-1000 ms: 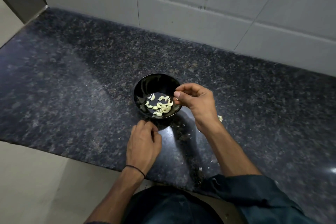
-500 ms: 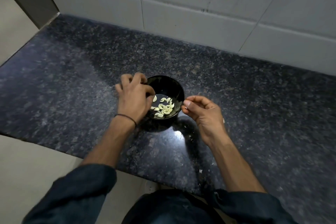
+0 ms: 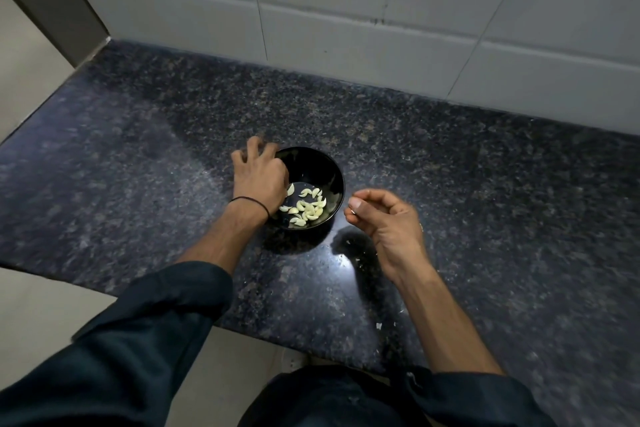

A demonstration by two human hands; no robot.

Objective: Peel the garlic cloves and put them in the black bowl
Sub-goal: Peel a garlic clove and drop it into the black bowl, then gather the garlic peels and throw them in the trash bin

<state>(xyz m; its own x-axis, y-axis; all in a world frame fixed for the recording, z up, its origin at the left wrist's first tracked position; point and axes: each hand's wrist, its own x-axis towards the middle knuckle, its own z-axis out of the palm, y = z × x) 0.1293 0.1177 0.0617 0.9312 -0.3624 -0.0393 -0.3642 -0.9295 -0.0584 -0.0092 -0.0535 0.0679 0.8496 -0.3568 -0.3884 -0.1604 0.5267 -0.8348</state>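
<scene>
Gripping black bowl rim, left hand; right hand beside.

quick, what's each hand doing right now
Left hand: grips the black bowl by its rim.
Right hand: fingers curled, thumb against fingertip; whether it pinches anything cannot be told.

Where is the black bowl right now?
Head view: the black bowl sits centrally on the counter, left hand gripping its left rim, right hand just right of it.
</scene>
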